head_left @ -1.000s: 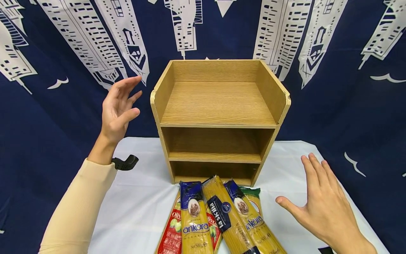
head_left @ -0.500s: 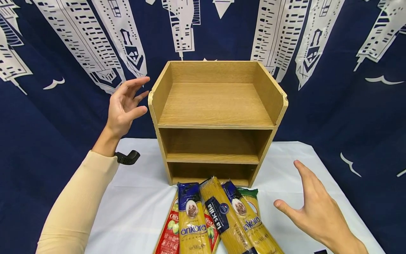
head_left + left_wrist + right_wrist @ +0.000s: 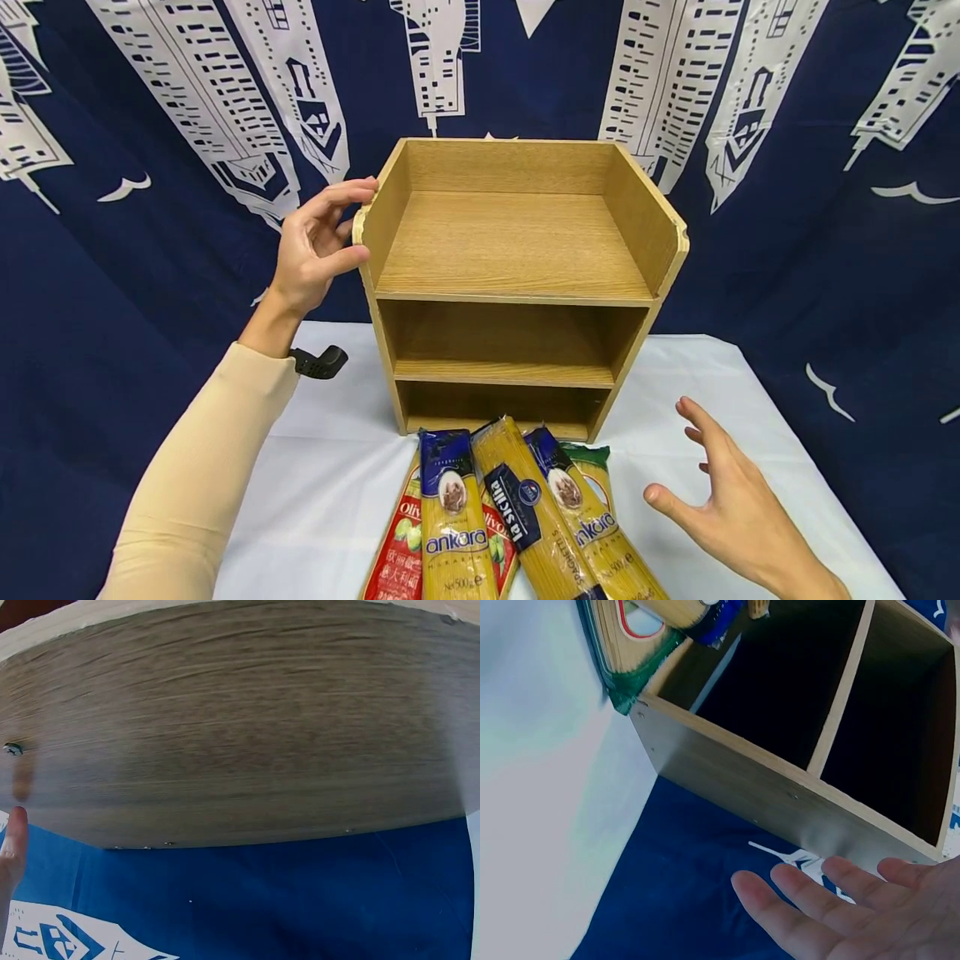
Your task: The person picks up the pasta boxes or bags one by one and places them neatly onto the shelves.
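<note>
Pasta packets (image 3: 517, 517) cut off at bottom edge, five counted, fanned on white tablecloth (image 3: 330, 483) before wooden shelf unit (image 3: 517, 275) of three vacant tiers; left hand (image 3: 315, 246) curled on its upper left wall, right hand (image 3: 731, 508) spread, hovering beside packets, holding nothing.

A white tablecloth (image 3: 337, 492) covers the table; behind it hangs a dark blue curtain (image 3: 135, 275) printed with white skyscrapers; spaghetti packets (image 3: 517, 517) lie fanned side by side at the table's front edge.
</note>
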The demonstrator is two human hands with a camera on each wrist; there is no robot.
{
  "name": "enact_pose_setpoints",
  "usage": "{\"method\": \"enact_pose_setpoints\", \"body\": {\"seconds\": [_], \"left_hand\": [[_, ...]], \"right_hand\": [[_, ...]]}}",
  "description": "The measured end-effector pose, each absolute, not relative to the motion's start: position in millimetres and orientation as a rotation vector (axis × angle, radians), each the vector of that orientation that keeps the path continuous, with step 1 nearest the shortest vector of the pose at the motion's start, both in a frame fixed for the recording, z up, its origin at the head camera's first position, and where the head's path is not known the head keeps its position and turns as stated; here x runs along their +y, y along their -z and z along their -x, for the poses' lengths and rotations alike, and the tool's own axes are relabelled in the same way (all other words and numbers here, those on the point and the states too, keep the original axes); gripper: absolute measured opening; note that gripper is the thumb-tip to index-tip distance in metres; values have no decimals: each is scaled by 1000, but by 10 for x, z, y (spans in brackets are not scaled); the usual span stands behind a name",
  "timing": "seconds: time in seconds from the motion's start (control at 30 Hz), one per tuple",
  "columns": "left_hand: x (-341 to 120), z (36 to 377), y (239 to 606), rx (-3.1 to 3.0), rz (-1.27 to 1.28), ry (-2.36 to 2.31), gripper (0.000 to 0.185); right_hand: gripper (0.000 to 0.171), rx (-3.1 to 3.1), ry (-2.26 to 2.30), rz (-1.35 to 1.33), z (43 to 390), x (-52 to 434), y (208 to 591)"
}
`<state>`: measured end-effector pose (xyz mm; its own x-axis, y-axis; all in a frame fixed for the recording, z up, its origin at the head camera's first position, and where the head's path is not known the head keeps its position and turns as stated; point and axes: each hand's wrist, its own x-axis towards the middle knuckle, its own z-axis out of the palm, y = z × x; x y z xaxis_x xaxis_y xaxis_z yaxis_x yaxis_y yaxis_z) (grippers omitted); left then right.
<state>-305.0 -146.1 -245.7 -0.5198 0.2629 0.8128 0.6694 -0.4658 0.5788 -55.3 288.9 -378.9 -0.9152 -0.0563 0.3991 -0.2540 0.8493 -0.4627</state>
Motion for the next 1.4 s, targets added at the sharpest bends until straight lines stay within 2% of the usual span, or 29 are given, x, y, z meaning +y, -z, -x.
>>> {"method": "enact_pose_setpoints", "body": {"seconds": [0.47,0.67,1.13,1.4], "left_hand": [[-1413,3126,2497,-1407,1365,2100,49],[-1419,3165,2527,-1438,1379,2061,50],[-1465,3146,2493,-1465,1343,2083,47],[-1458,3165,2510,-1463,1335,2068,45]], "right_hand": [[116,-2896,-1006,-123,552,2799,4068],[119,-3085,-1159,54,564,2811,4225],[115,-3246,-1279,256,566,2722,4468],[106,-3258,-1341,161,554,2642,4621]]}}
